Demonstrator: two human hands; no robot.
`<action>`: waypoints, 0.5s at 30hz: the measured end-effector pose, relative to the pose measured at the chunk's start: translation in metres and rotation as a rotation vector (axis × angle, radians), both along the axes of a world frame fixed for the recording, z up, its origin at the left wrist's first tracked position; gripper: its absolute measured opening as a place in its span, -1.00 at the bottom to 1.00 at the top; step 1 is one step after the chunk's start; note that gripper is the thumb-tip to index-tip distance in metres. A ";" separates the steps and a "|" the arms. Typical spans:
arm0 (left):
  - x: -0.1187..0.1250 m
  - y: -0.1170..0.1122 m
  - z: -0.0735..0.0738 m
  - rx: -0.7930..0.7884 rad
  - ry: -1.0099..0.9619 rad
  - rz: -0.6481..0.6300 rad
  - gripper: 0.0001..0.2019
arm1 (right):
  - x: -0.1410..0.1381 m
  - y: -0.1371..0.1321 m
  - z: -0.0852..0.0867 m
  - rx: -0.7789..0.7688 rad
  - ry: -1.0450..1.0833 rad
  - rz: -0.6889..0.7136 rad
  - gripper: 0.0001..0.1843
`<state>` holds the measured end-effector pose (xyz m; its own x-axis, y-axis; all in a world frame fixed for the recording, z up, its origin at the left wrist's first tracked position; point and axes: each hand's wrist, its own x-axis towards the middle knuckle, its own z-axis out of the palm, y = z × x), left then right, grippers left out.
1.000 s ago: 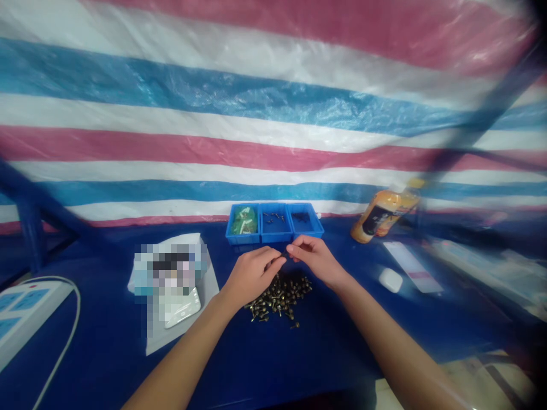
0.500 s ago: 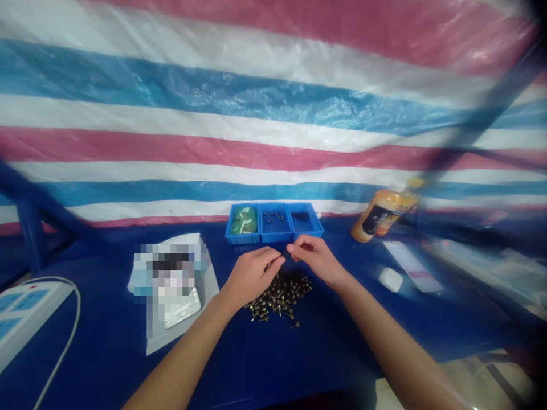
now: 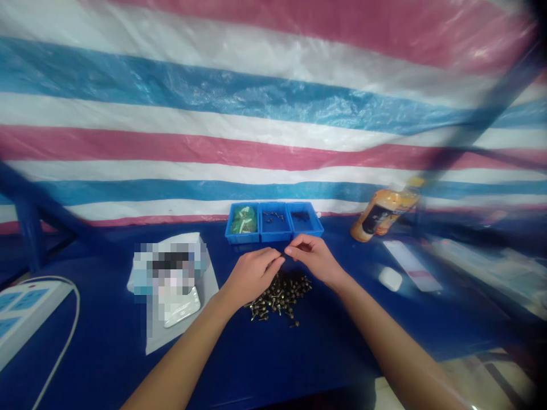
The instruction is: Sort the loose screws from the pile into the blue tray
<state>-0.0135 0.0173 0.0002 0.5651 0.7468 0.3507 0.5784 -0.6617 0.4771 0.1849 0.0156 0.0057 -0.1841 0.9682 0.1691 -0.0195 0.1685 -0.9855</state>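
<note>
Right fingertips [image 3: 288,250] nearer left hand [image 3: 252,276]

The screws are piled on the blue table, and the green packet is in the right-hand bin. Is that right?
Not quite: the green packet is in the left bin, not the right-hand one, as the head view shows. The rest stands: the screws are piled on the blue table.
</note>
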 end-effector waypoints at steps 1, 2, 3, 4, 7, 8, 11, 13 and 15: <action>0.000 0.000 0.000 -0.001 0.000 0.001 -0.71 | 0.000 0.000 0.000 0.000 0.006 -0.001 -0.72; 0.000 0.000 0.001 -0.002 -0.001 0.003 -0.71 | 0.000 0.000 0.001 -0.003 0.014 -0.002 -0.72; 0.000 -0.001 0.001 -0.004 -0.001 0.004 -0.72 | -0.001 0.000 0.001 -0.010 0.021 -0.003 -0.72; 0.000 -0.001 0.002 -0.007 0.003 0.003 -0.72 | -0.001 0.000 0.001 -0.020 0.029 -0.001 -0.72; 0.000 -0.002 0.003 -0.008 0.024 0.009 -0.72 | 0.000 0.000 0.000 -0.049 0.048 0.010 -0.73; 0.000 -0.002 0.003 -0.007 0.029 0.015 -0.72 | 0.001 0.001 0.000 -0.056 0.049 0.012 -0.74; 0.000 -0.001 0.002 -0.002 0.029 0.032 -0.72 | 0.003 0.002 -0.002 -0.073 0.032 0.009 -0.73; -0.001 0.000 0.001 0.009 0.022 0.040 -0.72 | 0.004 0.003 -0.004 -0.082 0.017 0.012 -0.73; -0.001 0.001 -0.001 0.028 0.007 0.044 -0.72 | 0.005 0.003 -0.004 -0.087 0.016 0.015 -0.71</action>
